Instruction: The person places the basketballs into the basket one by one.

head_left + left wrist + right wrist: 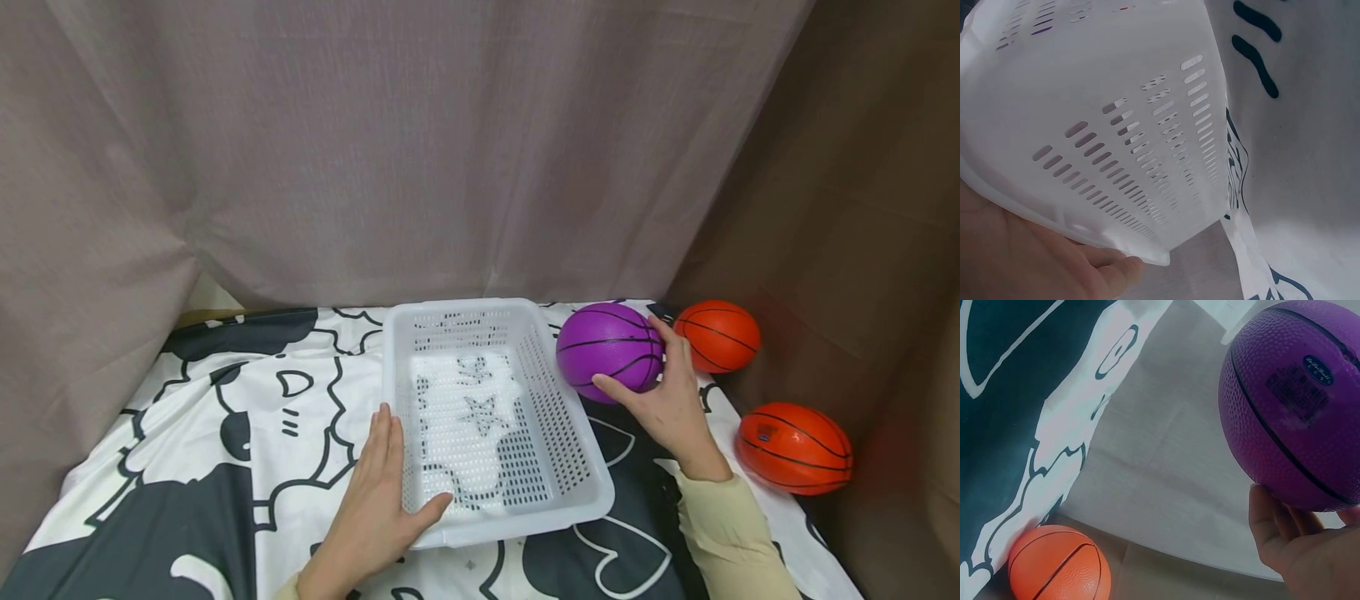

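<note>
A white perforated plastic basket (497, 533) stands on the patterned cloth in the middle of the head view, with nothing inside it. My left hand (375, 500) rests along its left near rim, fingers straight and thumb over the front edge; the left wrist view shows the slotted basket wall (1104, 81) beside the hand (1041, 262). To the right of the basket, my right hand (671, 400) grips a purple mini basketball (607, 350), thumb on the near side and fingers on the far right. In the right wrist view the ball (1291, 412) shows a small oval label.
Two orange mini basketballs lie at the right: one ball (717, 337) behind the right hand, the other ball (795, 448) beside the right forearm. Grey-brown curtains (420, 167) hang behind and on the right. Black-and-white printed cloth (300, 450) covers the surface.
</note>
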The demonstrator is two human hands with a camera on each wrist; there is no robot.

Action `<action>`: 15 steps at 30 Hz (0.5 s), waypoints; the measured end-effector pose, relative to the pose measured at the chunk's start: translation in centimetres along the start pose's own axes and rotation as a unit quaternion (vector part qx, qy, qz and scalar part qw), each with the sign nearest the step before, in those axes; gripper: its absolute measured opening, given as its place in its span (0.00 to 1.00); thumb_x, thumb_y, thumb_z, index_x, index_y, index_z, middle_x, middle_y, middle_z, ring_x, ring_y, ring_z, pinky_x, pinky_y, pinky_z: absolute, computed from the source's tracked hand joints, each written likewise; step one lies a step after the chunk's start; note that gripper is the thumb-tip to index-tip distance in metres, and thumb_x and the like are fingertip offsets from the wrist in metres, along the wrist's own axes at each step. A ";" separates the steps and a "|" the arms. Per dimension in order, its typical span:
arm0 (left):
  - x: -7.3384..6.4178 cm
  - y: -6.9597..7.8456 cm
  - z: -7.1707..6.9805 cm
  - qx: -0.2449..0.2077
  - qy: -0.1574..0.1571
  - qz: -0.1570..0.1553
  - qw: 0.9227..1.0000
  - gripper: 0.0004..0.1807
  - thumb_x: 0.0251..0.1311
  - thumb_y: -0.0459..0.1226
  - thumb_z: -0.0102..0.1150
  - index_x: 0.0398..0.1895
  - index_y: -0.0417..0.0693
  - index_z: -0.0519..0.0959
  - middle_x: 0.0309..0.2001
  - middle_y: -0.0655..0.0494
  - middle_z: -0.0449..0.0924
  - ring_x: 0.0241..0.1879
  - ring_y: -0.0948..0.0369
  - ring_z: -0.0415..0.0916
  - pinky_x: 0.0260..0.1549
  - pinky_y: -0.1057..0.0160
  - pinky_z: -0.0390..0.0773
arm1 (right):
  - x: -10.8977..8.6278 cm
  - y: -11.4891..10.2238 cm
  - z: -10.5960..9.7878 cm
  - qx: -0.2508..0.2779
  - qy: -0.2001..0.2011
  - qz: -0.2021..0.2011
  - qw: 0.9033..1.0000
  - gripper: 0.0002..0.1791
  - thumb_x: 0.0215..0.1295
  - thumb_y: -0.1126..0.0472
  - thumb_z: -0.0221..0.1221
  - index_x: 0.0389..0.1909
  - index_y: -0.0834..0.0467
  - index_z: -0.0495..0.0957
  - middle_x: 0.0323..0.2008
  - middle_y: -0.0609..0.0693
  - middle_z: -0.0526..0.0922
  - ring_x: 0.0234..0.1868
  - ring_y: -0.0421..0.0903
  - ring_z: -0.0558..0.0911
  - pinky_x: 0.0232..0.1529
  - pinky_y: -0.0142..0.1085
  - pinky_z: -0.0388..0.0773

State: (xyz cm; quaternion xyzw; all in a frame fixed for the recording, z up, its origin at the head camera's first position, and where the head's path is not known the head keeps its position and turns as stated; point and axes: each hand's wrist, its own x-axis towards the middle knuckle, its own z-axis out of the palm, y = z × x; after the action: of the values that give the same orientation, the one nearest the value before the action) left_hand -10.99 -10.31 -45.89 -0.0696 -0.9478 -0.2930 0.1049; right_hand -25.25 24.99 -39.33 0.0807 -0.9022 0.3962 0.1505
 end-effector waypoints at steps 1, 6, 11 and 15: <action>0.0 0.0 0.0 0.001 0.001 0.001 1.000 0.62 0.53 0.63 0.62 0.74 0.28 0.45 0.77 0.43 0.28 0.75 0.46 0.33 0.68 0.42 0.51 | 0.0 -0.1 0.0 -0.001 0.001 -0.001 1.000 0.59 0.47 0.42 0.73 0.76 0.42 0.46 0.66 0.58 0.58 0.63 0.64 0.65 0.49 0.64 0.72; 0.0 0.0 0.1 0.001 0.006 0.003 1.000 0.62 0.52 0.63 0.63 0.74 0.28 0.46 0.77 0.40 0.31 0.75 0.44 0.36 0.67 0.41 0.52 | -0.2 -0.3 -0.1 -0.002 0.005 -0.005 1.000 0.59 0.47 0.43 0.73 0.76 0.41 0.47 0.66 0.58 0.58 0.63 0.63 0.65 0.49 0.64 0.73; 0.0 0.0 0.1 0.001 0.007 0.002 1.000 0.62 0.52 0.64 0.62 0.74 0.28 0.46 0.77 0.39 0.33 0.75 0.44 0.36 0.67 0.41 0.52 | -0.5 -0.6 -0.2 0.004 0.003 -0.017 1.000 0.58 0.47 0.45 0.74 0.76 0.38 0.47 0.66 0.57 0.58 0.63 0.62 0.65 0.48 0.63 0.74; 0.0 0.0 0.1 -0.002 0.004 0.001 1.000 0.62 0.53 0.65 0.60 0.74 0.29 0.45 0.77 0.40 0.32 0.75 0.44 0.36 0.67 0.41 0.53 | -0.7 -0.8 -0.3 0.011 0.002 -0.031 0.999 0.58 0.46 0.47 0.75 0.75 0.38 0.49 0.66 0.57 0.58 0.62 0.61 0.65 0.47 0.63 0.74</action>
State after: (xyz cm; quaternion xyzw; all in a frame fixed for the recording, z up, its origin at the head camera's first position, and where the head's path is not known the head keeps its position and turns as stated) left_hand -11.03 -10.26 -45.96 -0.0695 -0.9467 -0.2950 0.1092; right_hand -24.31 24.66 -38.79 0.1096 -0.8946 0.4009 0.1642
